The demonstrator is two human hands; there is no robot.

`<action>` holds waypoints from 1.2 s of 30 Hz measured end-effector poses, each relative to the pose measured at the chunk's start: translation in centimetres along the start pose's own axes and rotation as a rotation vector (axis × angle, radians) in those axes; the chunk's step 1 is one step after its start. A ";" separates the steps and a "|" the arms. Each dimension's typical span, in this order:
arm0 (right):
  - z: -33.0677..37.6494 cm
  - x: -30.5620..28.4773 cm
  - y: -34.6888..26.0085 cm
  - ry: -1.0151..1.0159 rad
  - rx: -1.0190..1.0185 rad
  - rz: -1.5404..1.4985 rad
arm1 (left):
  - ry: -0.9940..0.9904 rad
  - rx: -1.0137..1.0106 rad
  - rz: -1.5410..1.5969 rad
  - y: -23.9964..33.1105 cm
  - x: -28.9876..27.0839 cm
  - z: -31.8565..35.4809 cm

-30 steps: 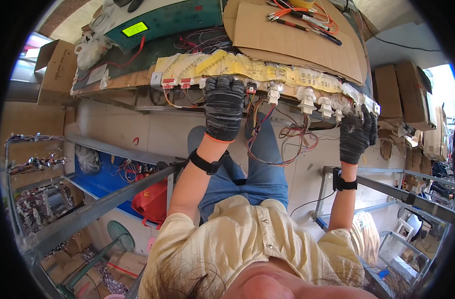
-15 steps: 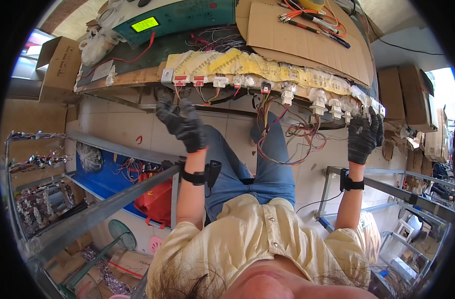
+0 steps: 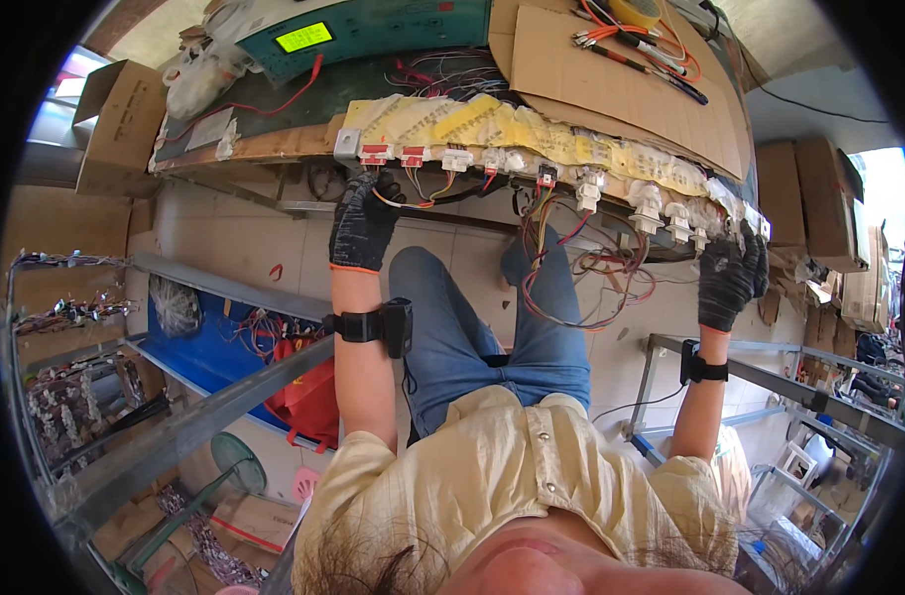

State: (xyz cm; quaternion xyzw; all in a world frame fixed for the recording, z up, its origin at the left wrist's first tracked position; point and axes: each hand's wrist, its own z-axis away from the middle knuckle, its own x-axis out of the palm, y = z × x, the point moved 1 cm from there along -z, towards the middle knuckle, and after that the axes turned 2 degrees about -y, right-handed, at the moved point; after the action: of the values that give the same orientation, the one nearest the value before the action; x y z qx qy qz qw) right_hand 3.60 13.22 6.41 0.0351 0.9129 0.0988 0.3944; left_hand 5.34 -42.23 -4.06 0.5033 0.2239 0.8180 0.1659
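Along the bench's front edge runs a row of plug connectors set in a yellow-taped strip (image 3: 532, 129). At its left end, my left hand (image 3: 361, 228), in a dark knitted glove, has its fingers closed on thin wires just beneath the leftmost red-and-white connector (image 3: 376, 156). My right hand (image 3: 730, 278), gloved alike, reaches up to the strip's right end with fingers bent together; whatever they grip is hidden. Between the hands, a looped wire harness (image 3: 581, 288) hangs from the middle connectors, above my knees. White connectors (image 3: 648, 208) stick out towards the right.
On the bench stand a teal tester (image 3: 383, 45) with a lit screen and a cardboard sheet (image 3: 611, 84) bearing test leads (image 3: 661, 50). Metal rails (image 3: 204, 416) flank me. Cardboard boxes (image 3: 123, 129) stand at both sides; a blue tray (image 3: 214, 347) lies lower left.
My left hand has moved up from below the strip, its spread fingers closing on the wires at the leftmost connector. The right hand stays at the right end. The view has shifted slightly.
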 end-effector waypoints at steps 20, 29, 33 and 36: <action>0.6 0.9 0.8 0.018 0.005 -0.042 | 0.051 0.176 -0.394 0.9 2.3 1.6; 0.6 0.9 0.5 0.005 0.013 -0.027 | -0.038 0.251 -0.236 1.1 2.0 1.0; 0.8 1.0 0.5 -0.030 0.044 -0.037 | -0.076 0.256 -0.197 0.9 2.8 1.2; 0.6 1.0 0.7 -0.021 0.034 -0.020 | 0.008 0.295 -0.349 0.6 3.1 1.2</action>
State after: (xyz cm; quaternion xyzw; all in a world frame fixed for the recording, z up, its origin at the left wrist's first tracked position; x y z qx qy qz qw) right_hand 3.30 14.17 5.42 0.0339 0.9106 0.0790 0.4043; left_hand 5.05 -40.96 -0.94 0.4725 0.4253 0.7372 0.2288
